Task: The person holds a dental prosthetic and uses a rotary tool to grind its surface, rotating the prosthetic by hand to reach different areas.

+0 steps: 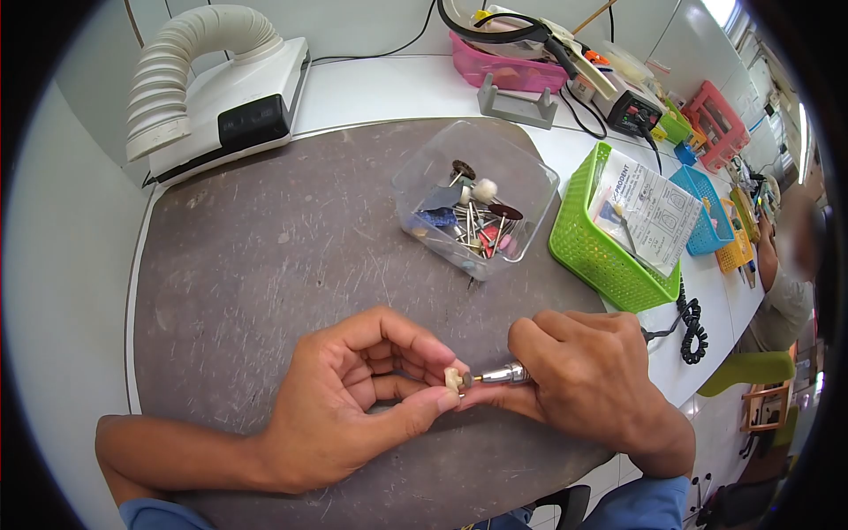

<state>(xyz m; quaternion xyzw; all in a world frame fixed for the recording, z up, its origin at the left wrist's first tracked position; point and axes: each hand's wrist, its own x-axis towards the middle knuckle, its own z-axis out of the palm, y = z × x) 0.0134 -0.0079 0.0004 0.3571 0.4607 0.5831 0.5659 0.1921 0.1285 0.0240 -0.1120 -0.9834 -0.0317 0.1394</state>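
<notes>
Cream-coloured piece [452, 379] meets a rotary handpiece [505, 375] above a scuffed grey mat [265, 247].
The left hand [353, 397] pinches the piece between thumb and forefinger, low over the mat's near edge; the right hand [587, 375] is closed around the handpiece, its small disc tip touching the piece. Behind them stands a clear plastic box [415, 168] of burs, with a green basket [587, 256] to its right and a white extraction unit [230, 97] at the far left.

A dental lab workshop: a scratched grey surface [265, 256], a tub of burs [474, 212], a suction unit [221, 88], and baskets [601, 252] along the right edge.
</notes>
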